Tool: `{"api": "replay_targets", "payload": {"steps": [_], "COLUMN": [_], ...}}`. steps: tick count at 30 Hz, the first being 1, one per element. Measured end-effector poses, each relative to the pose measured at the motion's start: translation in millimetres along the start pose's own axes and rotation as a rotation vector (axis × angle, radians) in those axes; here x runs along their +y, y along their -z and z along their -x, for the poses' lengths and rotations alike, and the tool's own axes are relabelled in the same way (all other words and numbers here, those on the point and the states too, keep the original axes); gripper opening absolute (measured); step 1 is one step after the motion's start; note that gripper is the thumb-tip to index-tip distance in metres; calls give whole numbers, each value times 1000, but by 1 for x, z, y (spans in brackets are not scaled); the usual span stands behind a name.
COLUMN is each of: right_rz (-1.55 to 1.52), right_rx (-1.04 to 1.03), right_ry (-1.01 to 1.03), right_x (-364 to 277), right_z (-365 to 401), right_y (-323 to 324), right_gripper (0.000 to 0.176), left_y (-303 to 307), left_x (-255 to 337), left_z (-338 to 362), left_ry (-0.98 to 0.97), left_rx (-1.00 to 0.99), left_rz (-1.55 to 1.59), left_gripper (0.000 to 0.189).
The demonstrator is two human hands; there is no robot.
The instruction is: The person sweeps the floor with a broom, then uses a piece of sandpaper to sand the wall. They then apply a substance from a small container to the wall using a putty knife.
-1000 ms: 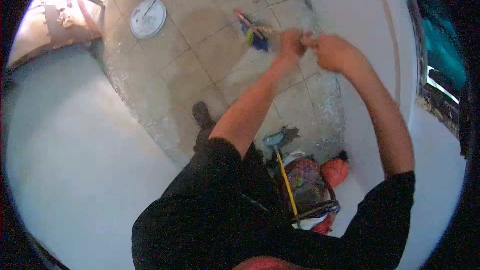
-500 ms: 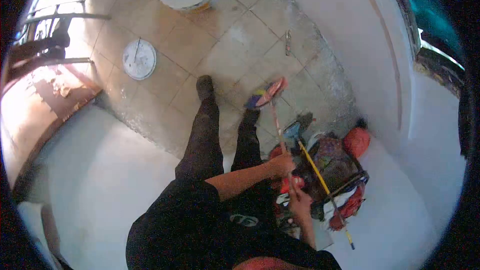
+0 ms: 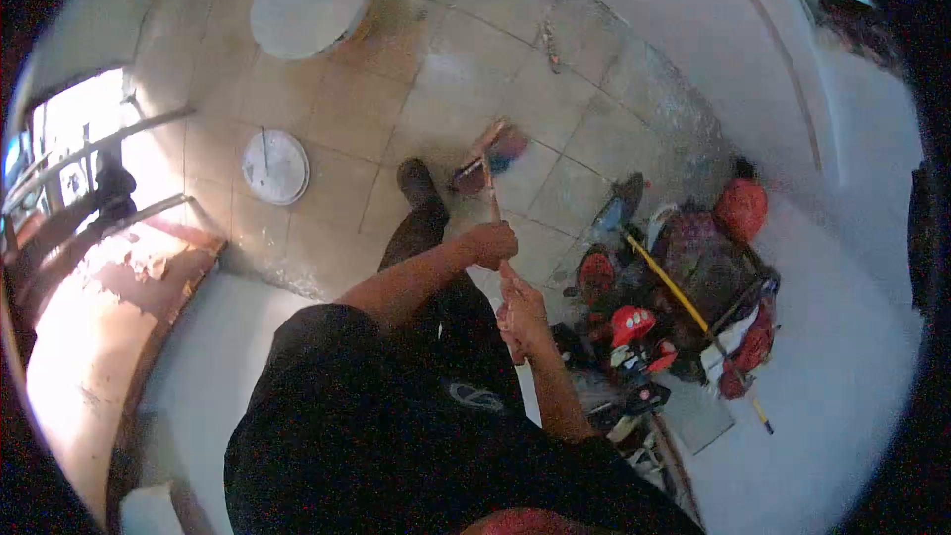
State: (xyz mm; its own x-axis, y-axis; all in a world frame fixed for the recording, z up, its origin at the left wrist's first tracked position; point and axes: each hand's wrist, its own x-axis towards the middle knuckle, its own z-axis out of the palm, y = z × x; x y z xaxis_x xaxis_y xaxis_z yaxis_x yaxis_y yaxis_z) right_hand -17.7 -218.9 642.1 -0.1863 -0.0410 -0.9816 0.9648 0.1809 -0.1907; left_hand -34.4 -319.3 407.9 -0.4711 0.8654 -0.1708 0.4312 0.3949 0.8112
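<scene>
My left hand (image 3: 492, 244) is closed round the lower part of a broom's handle. Higher up the same handle, nearer my body, my right hand (image 3: 523, 319) is wrapped round it too. The broom (image 3: 492, 200) slants away from me, and its head, smeared by motion with reddish and blue patches, is at the tiled floor (image 3: 381, 89) beside my dark shoe (image 3: 418, 183). The bristle tips are too blurred to make out.
A white bucket (image 3: 310, 2) and a round white lid-like object (image 3: 275, 166) are on the tiles. At right, a yellow-handled tool (image 3: 669, 282) crosses a pile of bags and tools, with a red round object (image 3: 741, 210) and red cap-like item (image 3: 632, 325). A pale wall (image 3: 684, 30) curves behind.
Both hands and the broom have swung left, away from the pile, and the broom head has turned. My view has also shifted, showing more of the pile.
</scene>
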Motion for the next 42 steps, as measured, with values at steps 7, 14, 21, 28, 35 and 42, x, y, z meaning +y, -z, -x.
{"api": "replay_targets", "payload": {"steps": [7, 14, 21, 28, 35, 42], "right_rz": [-48, -163, -347, 0, 369, 229], "right_rx": [0, -70, -227, -293, 89, 303], "right_ry": [50, 72, 57, -64, 314, 69], "right_x": [-58, -96, -133, -62, 61, 177], "right_z": [0, -20, -52, -38, 35, 56], "right_y": [8, 17, 37, 169, 327, 437], "right_gripper": [62, 59, 60, 61, 46, 42], "left_y": [98, 149, 133, 102, 69, 91], "left_x": [-7, -51, -111, 39, 105, -80], "left_z": [-10, -15, -41, -110, -214, -287], "left_ry": [186, 108, 35, 199, -211, 702], "left_rx": [-350, -136, 8, -279, 94, 618], "left_rz": [47, -171, -282, -152, 92, 610], "left_gripper": [21, 25, 24, 30, 31, 37]}}
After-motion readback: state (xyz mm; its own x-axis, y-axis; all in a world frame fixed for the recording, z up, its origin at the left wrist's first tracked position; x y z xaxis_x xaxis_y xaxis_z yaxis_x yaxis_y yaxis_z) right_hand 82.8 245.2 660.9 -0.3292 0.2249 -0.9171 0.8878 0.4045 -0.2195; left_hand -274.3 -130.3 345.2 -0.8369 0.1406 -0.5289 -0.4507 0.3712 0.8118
